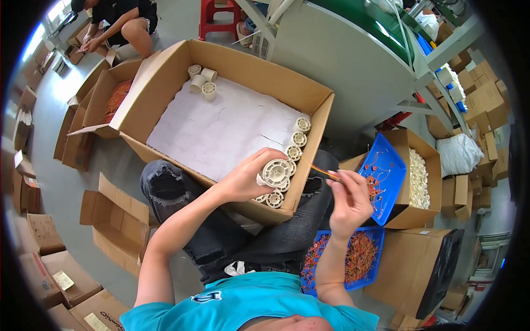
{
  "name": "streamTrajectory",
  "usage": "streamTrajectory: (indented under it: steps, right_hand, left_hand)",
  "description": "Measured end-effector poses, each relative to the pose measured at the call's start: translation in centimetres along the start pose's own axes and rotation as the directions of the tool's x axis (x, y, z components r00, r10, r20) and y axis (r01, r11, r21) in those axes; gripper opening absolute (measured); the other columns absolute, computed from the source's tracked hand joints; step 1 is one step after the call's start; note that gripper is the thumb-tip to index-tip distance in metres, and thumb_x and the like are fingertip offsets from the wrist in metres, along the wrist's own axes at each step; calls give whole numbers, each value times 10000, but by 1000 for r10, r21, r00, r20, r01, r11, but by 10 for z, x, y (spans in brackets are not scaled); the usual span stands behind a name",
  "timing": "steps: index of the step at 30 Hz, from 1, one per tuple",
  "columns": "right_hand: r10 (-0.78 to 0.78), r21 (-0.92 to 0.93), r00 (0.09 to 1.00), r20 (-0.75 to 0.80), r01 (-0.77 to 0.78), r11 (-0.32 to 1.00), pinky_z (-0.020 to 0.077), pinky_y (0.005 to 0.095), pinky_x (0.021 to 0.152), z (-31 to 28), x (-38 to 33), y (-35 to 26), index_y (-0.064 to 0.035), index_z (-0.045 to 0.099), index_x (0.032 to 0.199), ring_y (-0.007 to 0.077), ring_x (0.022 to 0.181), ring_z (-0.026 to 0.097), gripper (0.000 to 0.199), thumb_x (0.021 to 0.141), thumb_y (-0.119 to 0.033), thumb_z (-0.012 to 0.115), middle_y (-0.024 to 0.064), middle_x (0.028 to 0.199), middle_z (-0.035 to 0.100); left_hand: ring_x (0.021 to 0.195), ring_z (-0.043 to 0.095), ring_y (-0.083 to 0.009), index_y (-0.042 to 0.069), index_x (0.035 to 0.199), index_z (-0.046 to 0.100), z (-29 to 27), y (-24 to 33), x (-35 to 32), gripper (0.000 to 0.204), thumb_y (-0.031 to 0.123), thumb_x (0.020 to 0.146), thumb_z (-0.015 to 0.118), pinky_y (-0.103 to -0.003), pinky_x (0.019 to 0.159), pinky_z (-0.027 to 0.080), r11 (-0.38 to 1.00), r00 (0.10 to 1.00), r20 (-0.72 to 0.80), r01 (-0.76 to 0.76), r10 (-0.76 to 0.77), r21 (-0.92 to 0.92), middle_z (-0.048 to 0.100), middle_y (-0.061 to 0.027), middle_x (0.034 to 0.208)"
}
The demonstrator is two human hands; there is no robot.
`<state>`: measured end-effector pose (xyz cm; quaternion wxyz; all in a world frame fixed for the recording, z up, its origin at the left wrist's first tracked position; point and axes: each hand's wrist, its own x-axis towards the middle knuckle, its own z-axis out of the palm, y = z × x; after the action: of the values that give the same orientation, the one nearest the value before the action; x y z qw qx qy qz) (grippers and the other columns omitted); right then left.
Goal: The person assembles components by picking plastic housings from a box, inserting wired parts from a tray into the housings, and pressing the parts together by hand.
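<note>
My left hand [243, 179] grips a cream, round plastic part [276, 173] with a spoked end facing up, over the near right corner of a cardboard box [259, 74]. To its right, my right hand [351, 204] pinches thin red, yellow and dark wires [324, 171] that point toward the part. Whether the wires touch it, I cannot tell. White sheeting [221, 127] lines the box. Similar parts stand in a row along its right wall, such as a plastic part [301, 124]; a few more, among them a plastic part [208, 91], sit in the far left corner.
On my right, a blue tray [395, 176] with wires leans by a carton of white pieces [418, 182]. Another blue tray [378, 248] holds many wires. An open carton [118, 226] lies left. Beyond are a squatting person [124, 25], a red stool [218, 19] and a grey machine [331, 66].
</note>
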<state>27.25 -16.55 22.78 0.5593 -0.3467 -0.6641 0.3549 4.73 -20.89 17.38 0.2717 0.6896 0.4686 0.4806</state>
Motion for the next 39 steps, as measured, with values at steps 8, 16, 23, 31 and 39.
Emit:
streamTrajectory:
  steps: [8, 16, 23, 31, 39]
  right_hand:
    - [-138, 31, 978, 154, 134, 990, 604, 316, 766, 7, -24, -9, 95, 672, 1045, 272, 922, 678, 236, 820, 161, 647, 186, 1089, 599]
    - [101, 295, 995, -2, -95, 951, 616, 323, 709, 0, -30, 2, 102, 656, 1079, 246, 877, 685, 212, 872, 121, 612, 168, 1095, 596]
    - [138, 340, 990, 4, -131, 931, 615, 326, 701, 5, -33, -5, 96, 662, 1077, 235, 862, 680, 215, 867, 119, 623, 165, 1086, 597]
    - [-20, 62, 997, 79, 15, 998, 564, 284, 755, 15, -44, -4, 98, 678, 1031, 218, 841, 678, 244, 795, 160, 681, 167, 1039, 615]
    - [-46, -38, 994, 96, 50, 998, 553, 266, 716, 25, -41, 1, 77, 696, 1001, 199, 813, 677, 235, 777, 146, 696, 150, 1009, 635]
  left_hand:
    - [1054, 554, -302, 59, 1169, 589, 6, 9, 3, 608, 79, 622, 855, -373, 887, 461, 977, 965, -254, -9, 65, 215, 590, -119, 1091]
    - [825, 573, -172, 61, 1077, 592, -6, 1, 1, 534, 218, 658, 885, -310, 723, 413, 983, 872, -470, 177, -135, 45, 601, -46, 901]
    - [1010, 593, -156, 46, 1313, 373, 10, -17, -9, 811, 9, 666, 861, -308, 873, 500, 801, 960, -72, 183, -270, -570, 546, -61, 1084]
    - [949, 570, -237, 41, 1104, 657, 11, -2, -1, 542, 14, 604, 863, -337, 812, 494, 991, 968, -237, -55, 82, 120, 500, -109, 1073]
    - [928, 580, -266, 46, 1120, 650, 11, 0, -1, 555, 12, 606, 857, -356, 810, 509, 992, 969, -231, -61, 85, 112, 489, -126, 1057]
